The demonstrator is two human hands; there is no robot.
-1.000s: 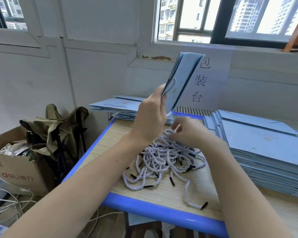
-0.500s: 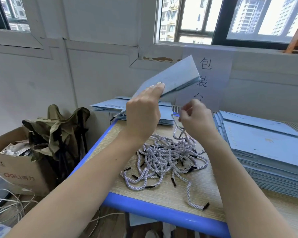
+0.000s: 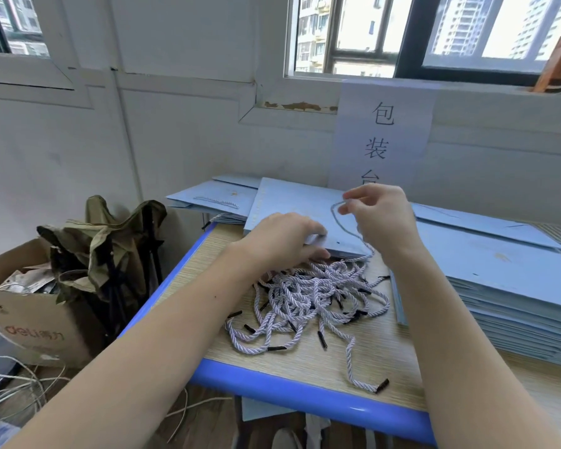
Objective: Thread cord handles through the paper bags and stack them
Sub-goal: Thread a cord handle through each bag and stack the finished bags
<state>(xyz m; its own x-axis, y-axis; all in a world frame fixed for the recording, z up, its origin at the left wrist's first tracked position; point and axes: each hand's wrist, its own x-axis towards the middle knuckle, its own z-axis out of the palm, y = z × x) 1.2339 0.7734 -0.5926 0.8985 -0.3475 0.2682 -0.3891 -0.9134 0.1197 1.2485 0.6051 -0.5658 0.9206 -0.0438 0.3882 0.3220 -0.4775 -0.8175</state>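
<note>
A flat light-blue paper bag (image 3: 292, 205) lies nearly level over the far middle of the table. My left hand (image 3: 282, 238) grips its near edge, thumb underneath. My right hand (image 3: 378, 215) hovers over the bag's right part and pinches a pale twisted cord (image 3: 350, 228) that loops across the bag and runs down to the pile. A tangle of pale cords with black tips (image 3: 314, 299) sits on the table in front of the bag.
A tall stack of flat blue bags (image 3: 506, 280) fills the table's right side. A lower stack of bags with cords (image 3: 214, 199) lies at the far left. The blue table edge (image 3: 305, 396) is nearest me. A cardboard box (image 3: 30, 322) and folded stool (image 3: 110, 251) stand on the floor at left.
The bag has come down from upright in the air to nearly flat over the table. My right hand has lifted a cord out of the pile up over the bag.
</note>
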